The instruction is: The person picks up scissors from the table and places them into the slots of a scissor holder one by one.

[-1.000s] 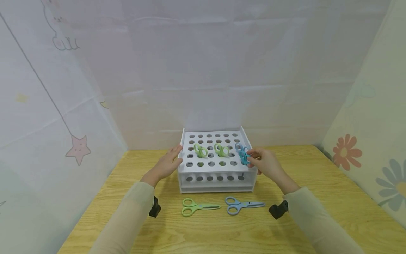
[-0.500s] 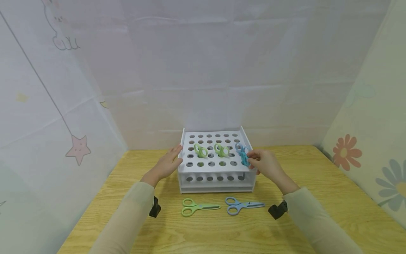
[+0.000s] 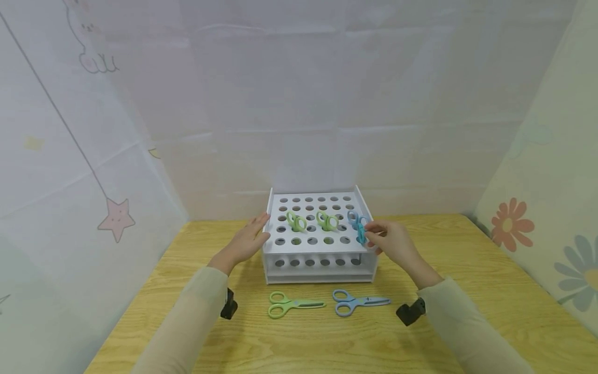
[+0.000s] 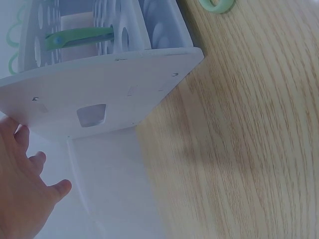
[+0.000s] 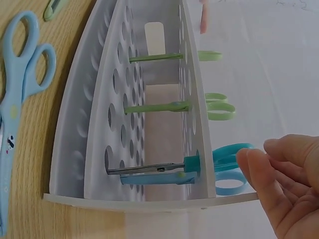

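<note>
Teal scissors (image 5: pixel 191 164) pinched by right hand (image 3: pixel 392 242) at rack (image 3: pixel 304 249) front-right corner; left hand (image 3: pixel 244 241) unclenched at left edge. Neighbouring blue scissors (image 5: pixel 159 179) could be snagged if handles are twisted.

We see a wooden tabletop (image 3: pixel 299 345), a pale sheet (image 3: pixel 299 104) behind it, a pink star (image 3: pixel 116 220) on the left, a red flower (image 3: pixel 512 225) on the right.

Booth (image 3: pixel 317 104) of cartoon-printed sheets (image 3: pixel 60 156)
</note>
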Available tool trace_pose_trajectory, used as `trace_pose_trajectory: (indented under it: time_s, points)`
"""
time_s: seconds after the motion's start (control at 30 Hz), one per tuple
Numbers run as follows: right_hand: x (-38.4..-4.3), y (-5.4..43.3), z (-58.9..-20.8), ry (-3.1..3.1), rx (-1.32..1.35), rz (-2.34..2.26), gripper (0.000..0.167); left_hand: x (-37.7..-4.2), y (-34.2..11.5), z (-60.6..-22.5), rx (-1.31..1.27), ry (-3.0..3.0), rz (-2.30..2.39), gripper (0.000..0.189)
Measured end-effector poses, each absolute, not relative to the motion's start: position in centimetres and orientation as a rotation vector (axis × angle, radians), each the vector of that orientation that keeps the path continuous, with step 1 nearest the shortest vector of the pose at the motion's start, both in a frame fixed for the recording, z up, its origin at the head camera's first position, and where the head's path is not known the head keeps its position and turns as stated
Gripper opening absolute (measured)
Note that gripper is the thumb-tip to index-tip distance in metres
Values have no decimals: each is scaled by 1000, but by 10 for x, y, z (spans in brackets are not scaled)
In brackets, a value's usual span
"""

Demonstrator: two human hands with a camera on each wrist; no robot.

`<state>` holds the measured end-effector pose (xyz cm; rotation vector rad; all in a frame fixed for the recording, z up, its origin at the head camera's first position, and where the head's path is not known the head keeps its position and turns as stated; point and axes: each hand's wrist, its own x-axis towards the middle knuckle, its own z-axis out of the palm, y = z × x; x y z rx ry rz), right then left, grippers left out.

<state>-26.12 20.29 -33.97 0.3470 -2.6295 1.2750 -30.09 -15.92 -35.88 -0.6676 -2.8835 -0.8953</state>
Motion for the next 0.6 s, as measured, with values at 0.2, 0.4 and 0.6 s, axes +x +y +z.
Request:
trace_pose_trajectory:
  time_s: [0.2, 0.4, 0.6]
  points:
    - [-260, 206, -339, -2597, 335, 1292, 27, -301, -159, -358, -667, -2889, -897, 55]
    - [-260, 207, -338, -2578, 340, 1304, 27, -301, -160, -358, -669, -2885, -894, 55]
    - [-258, 207, -338, -2562, 339, 1335, 27, -302, -160, -359, -661, -2890, -894, 55]
